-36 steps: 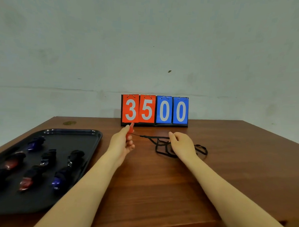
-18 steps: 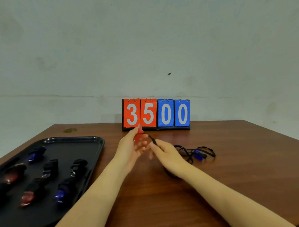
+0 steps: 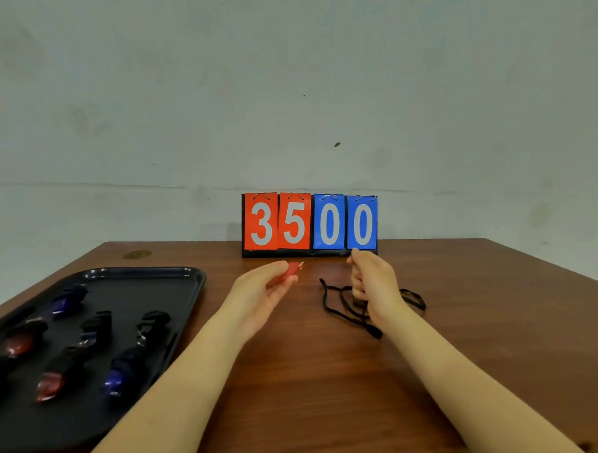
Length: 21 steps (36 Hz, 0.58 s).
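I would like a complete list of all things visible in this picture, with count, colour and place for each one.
red plastic whistle: one, red, pinched in the left hand
thin black cord: one, black, tangled on the table, partly in the right hand
flip scoreboard: one, red and blue cards reading 3500, back of table by the wall
flat black plastic tray: one, black, left on table
cord-wrapped whistles: at least four, two red, two blue, on tray
brown wooden table: one, brown
left hand: one, holds whistle
right hand: one, fingers curled, grips cord
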### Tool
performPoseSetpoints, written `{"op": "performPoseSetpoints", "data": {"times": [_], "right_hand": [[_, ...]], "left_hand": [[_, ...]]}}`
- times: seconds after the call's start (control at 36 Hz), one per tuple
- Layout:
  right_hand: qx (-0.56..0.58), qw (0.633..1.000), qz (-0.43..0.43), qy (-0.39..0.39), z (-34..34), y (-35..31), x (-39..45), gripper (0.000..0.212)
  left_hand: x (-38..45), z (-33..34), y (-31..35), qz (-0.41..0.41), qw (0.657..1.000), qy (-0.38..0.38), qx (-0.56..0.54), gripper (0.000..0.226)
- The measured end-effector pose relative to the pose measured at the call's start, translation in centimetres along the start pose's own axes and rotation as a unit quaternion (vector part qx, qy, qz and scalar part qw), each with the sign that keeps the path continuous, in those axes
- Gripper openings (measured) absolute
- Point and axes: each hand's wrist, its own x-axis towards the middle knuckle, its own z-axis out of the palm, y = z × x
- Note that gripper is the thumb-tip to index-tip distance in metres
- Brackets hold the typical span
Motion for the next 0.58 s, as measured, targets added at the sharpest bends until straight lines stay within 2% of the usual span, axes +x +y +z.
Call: {"op": "performPoseSetpoints", "data": {"times": [0.08, 0.17, 0.28, 0.42, 0.58], "right_hand": [[-0.120, 0.992, -0.028, 0.027, 0.1, 0.8, 0.3, 0.024], [-0.177, 0.982, -0.063, 0.020, 0.5, 1.7, 0.7, 0.023], [-0.183, 0.978, -0.087, 0.042, 0.5, 1.9, 1.0, 0.023], [-0.163, 0.978, -0.107, 0.071, -0.2, 1.5, 1.2, 0.024], [-0.190, 0.974, -0.117, 0.036, 0.1, 1.7, 0.9, 0.020]], "left_hand": [[-0.7, 0.9, -0.1, -0.033, 0.998, -0.027, -0.039, 0.013], [-1.0, 1.3, -0.3, -0.060, 0.997, -0.037, -0.040, 0.021], [-1.0, 1.3, -0.4, -0.106, 0.992, -0.062, -0.006, 0.036], [-1.2, 1.4, -0.6, -0.127, 0.987, -0.094, 0.043, 0.029], [-1.3, 1.4, -0.8, -0.088, 0.988, -0.090, 0.085, 0.020]]}}
